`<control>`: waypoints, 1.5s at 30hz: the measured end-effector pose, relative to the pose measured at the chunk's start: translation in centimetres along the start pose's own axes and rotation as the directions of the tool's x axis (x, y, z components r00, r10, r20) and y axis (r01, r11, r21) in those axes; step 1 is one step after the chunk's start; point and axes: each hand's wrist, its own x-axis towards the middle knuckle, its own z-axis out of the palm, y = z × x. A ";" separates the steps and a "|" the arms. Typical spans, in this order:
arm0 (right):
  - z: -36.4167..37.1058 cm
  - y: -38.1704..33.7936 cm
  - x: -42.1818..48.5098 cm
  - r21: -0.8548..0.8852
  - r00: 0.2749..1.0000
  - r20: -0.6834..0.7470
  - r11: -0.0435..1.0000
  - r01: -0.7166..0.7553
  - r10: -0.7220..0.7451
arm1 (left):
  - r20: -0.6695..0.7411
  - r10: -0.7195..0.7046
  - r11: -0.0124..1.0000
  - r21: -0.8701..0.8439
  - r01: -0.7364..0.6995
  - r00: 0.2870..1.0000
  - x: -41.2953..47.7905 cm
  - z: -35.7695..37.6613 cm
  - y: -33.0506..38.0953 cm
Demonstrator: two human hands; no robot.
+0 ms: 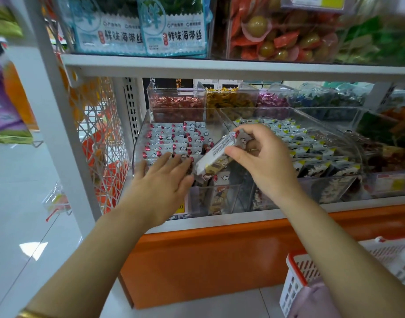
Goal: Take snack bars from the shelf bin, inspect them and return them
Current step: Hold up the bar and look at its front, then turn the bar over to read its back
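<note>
White basket point(295, 278) with orange rim sits bottom right, nearest the camera, pink fabric point(316, 301) in it. Gold bangle point(29, 314) on left wrist. Orange base panel point(208, 260) under the shelf point(220, 66).

Left hand point(165, 180): fingers straight and spread, palm down, reaching over the front edge of the clear bin point(137, 143), fingertips at the front row of bars point(174, 141). Can't tell if they touch.

Right hand point(263, 161): thumb and fingers pinch one snack bar point(217, 154) at its upper end. Bar is tilted, text side toward the camera, lower end just beside left hand, held above the bin's front right part.

Rest of the bars are packed in rows in the bin. Next bin right holds blue-white packs point(311, 145). Behind: bins of red candy point(176, 104) and yellow candy point(229, 102). Upper shelf carries seaweed packs point(174, 31).
</note>
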 end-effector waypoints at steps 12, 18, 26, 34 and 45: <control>4.3 0.5 -0.3 -0.552 0.879 0.457 0.732 0.399 -0.134 | 0.050 -0.014 1.000 0.011 0.014 0.999 0.0 0.4 -0.3; 3.6 0.3 2.3 -0.402 0.958 0.265 0.891 0.210 -0.106 | 0.063 -0.032 0.998 -0.045 0.035 0.997 -0.1 -0.3 0.0; 5.1 1.0 4.1 -0.657 0.917 0.396 0.687 0.311 -0.036 | 0.031 -0.032 0.994 -0.108 0.035 0.999 0.1 -0.6 0.1; 2.8 -0.1 3.8 -0.219 0.983 0.151 0.966 0.134 -0.102 | -0.170 -0.052 0.957 -0.291 0.001 0.984 0.2 -1.2 0.4; 0.4 -0.4 1.2 0.494 0.936 -0.170 0.849 -0.190 0.309 | -0.297 -0.148 0.719 -0.687 -0.103 0.943 0.0 -2.2 2.2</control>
